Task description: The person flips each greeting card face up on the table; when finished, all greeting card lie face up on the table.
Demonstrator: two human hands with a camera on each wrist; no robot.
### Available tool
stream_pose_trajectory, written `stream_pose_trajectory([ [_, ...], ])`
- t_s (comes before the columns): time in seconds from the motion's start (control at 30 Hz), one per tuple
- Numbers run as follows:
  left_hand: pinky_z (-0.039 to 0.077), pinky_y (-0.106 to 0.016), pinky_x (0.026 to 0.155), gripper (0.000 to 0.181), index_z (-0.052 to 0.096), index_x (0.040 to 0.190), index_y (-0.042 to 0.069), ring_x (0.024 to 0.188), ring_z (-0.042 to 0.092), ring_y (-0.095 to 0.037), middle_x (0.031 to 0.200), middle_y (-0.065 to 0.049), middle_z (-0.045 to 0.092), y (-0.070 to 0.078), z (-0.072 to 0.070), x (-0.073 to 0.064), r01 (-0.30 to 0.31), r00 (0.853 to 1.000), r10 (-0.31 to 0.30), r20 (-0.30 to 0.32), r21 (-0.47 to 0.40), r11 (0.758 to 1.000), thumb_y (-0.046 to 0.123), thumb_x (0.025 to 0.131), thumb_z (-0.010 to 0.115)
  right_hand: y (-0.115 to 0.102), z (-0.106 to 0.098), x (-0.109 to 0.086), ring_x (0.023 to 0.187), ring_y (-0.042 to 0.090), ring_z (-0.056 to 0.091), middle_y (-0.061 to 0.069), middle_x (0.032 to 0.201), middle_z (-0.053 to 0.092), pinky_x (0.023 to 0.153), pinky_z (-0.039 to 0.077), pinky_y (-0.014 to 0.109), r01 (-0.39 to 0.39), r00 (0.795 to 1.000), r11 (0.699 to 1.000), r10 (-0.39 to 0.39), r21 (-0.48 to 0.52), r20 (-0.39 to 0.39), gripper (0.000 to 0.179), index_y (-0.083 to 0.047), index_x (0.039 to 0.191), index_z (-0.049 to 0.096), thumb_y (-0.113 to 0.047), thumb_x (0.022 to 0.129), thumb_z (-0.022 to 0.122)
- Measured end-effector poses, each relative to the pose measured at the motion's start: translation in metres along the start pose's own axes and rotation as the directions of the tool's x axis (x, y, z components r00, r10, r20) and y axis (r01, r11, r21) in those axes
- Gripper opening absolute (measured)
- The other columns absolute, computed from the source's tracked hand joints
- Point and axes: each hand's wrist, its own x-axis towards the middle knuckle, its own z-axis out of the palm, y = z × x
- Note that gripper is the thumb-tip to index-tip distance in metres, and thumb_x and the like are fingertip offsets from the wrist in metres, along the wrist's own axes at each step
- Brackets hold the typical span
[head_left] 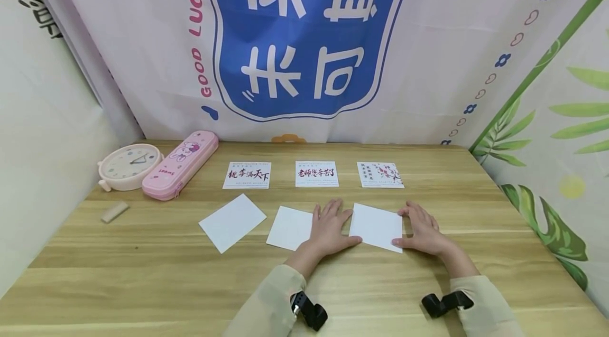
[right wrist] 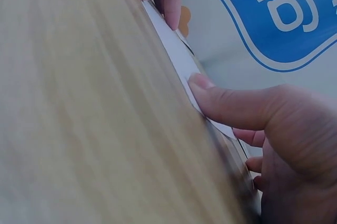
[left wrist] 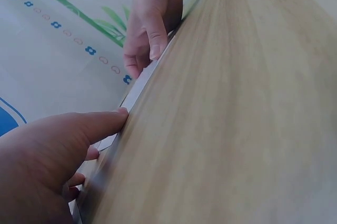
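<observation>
Three blank white cards lie in a row on the wooden table. The rightmost blank card (head_left: 377, 227) is between my two hands. My left hand (head_left: 328, 228) holds it at its left end, thumb at the near corner and forefinger by the far one. My right hand (head_left: 421, 231) holds the right end between thumb and bent fingers. Partly under my left hand lies the middle blank card (head_left: 287, 228); the left blank card (head_left: 232, 222) sits turned at an angle. Seen edge-on, the held card (right wrist: 176, 50) looks almost flat to the table in the right wrist view.
Behind stand three printed cards in a row: the left (head_left: 246, 175), the middle (head_left: 316, 174) and the right (head_left: 379, 175). A pink pencil case (head_left: 181, 165) leans against a round clock (head_left: 129, 166). Near them lies a small beige block (head_left: 114, 212). Printed curtains (head_left: 428, 62) surround the table.
</observation>
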Motion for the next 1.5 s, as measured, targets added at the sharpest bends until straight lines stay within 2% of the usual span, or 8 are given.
stream_pose_trajectory([
  [0.23, 0.003, -0.05, 0.099, 0.069, 0.046, 0.126, 0.015, 0.126, 0.017, -0.024, 0.137, -0.012, 0.026, -0.001, 0.002, 0.001, 0.005, 1.0, -0.005, 0.008, -0.007, 1.0, 0.055, 0.071, 0.057, -0.001, 0.001, 0.0, 0.12, 0.046, 0.006, 0.032, 0.132, 0.013, 0.089, 0.0, 0.061, -0.002, 1.0, 1.0, 0.002, 0.004, 0.004, 0.063, -0.004, 0.108, 0.032, -0.034, 0.068, 0.07],
  [0.47, 0.004, -0.051, 0.098, 0.061, 0.049, 0.124, 0.014, 0.125, 0.019, -0.025, 0.135, -0.011, 0.029, 0.001, 0.0, 0.004, 0.023, 1.0, -0.023, 0.0, -0.058, 0.998, 0.042, 0.072, 0.062, 0.003, 0.003, -0.002, 0.119, 0.046, 0.005, 0.033, 0.128, 0.014, 0.086, -0.004, 0.063, 0.092, 0.995, 0.994, -0.09, 0.051, -0.039, 0.063, -0.007, 0.107, 0.031, -0.039, 0.069, 0.069],
  [0.63, 0.003, -0.053, 0.097, 0.059, 0.048, 0.124, 0.014, 0.124, 0.022, -0.026, 0.132, -0.008, 0.036, 0.002, 0.0, 0.005, 0.013, 0.999, -0.017, -0.034, -0.118, 0.993, 0.032, 0.07, 0.066, 0.002, 0.001, -0.001, 0.12, 0.047, 0.004, 0.033, 0.131, 0.012, 0.087, -0.003, 0.062, 0.037, 0.999, 0.999, -0.037, 0.02, -0.001, 0.062, -0.006, 0.107, 0.034, -0.038, 0.068, 0.07],
  [0.77, 0.001, -0.054, 0.096, 0.057, 0.048, 0.123, 0.014, 0.123, 0.024, -0.024, 0.128, -0.004, 0.042, 0.002, 0.0, 0.005, 0.004, 0.998, -0.015, -0.057, -0.184, 0.983, 0.026, 0.071, 0.066, 0.0, -0.001, -0.001, 0.121, 0.045, 0.002, 0.031, 0.133, 0.01, 0.088, -0.002, 0.062, 0.008, 1.0, 1.0, -0.008, 0.0, 0.028, 0.067, -0.005, 0.117, 0.036, -0.037, 0.069, 0.069],
  [1.0, -0.002, -0.053, 0.096, 0.056, 0.048, 0.123, 0.013, 0.122, 0.027, -0.021, 0.124, 0.001, 0.047, 0.003, 0.0, 0.003, 0.009, 0.997, -0.028, -0.077, -0.239, 0.971, 0.022, 0.071, 0.066, 0.002, 0.0, -0.001, 0.122, 0.043, 0.004, 0.028, 0.135, 0.012, 0.09, -0.001, 0.06, -0.006, 1.0, 1.0, 0.006, 0.003, 0.009, 0.074, -0.003, 0.125, 0.035, -0.036, 0.069, 0.07],
  [1.27, 0.001, -0.053, 0.097, 0.057, 0.046, 0.125, 0.019, 0.118, 0.034, -0.019, 0.12, 0.004, 0.05, 0.003, 0.001, 0.005, -0.016, 0.992, -0.016, -0.127, -0.247, 0.969, 0.024, 0.072, 0.066, -0.002, -0.001, 0.001, 0.112, 0.04, 0.033, 0.027, 0.121, 0.039, 0.091, 0.025, 0.051, 0.078, 0.986, 0.995, -0.069, 0.057, -0.152, 0.066, 0.007, 0.121, 0.037, -0.019, 0.071, 0.071],
  [1.4, 0.004, -0.052, 0.098, 0.054, 0.048, 0.124, 0.015, 0.112, 0.042, -0.016, 0.114, 0.001, 0.055, 0.002, 0.002, 0.006, -0.064, 0.987, 0.01, -0.158, -0.346, 0.936, 0.015, 0.073, 0.065, -0.005, -0.002, 0.002, 0.086, 0.028, 0.046, 0.018, 0.098, 0.049, 0.074, 0.039, 0.038, 0.068, 0.98, 0.996, -0.055, 0.066, -0.189, 0.056, 0.005, 0.12, 0.039, -0.008, 0.074, 0.067],
  [1.5, 0.009, -0.048, 0.099, 0.052, 0.048, 0.123, 0.01, 0.106, 0.048, -0.014, 0.107, -0.001, 0.059, 0.001, 0.004, 0.007, -0.103, 0.985, 0.026, -0.171, -0.46, 0.882, 0.007, 0.073, 0.064, -0.007, -0.003, 0.002, 0.067, 0.018, 0.043, 0.008, 0.079, 0.048, 0.057, 0.038, 0.027, 0.06, 0.976, 0.994, -0.04, 0.087, -0.213, 0.049, 0.002, 0.119, 0.041, -0.002, 0.076, 0.064],
])
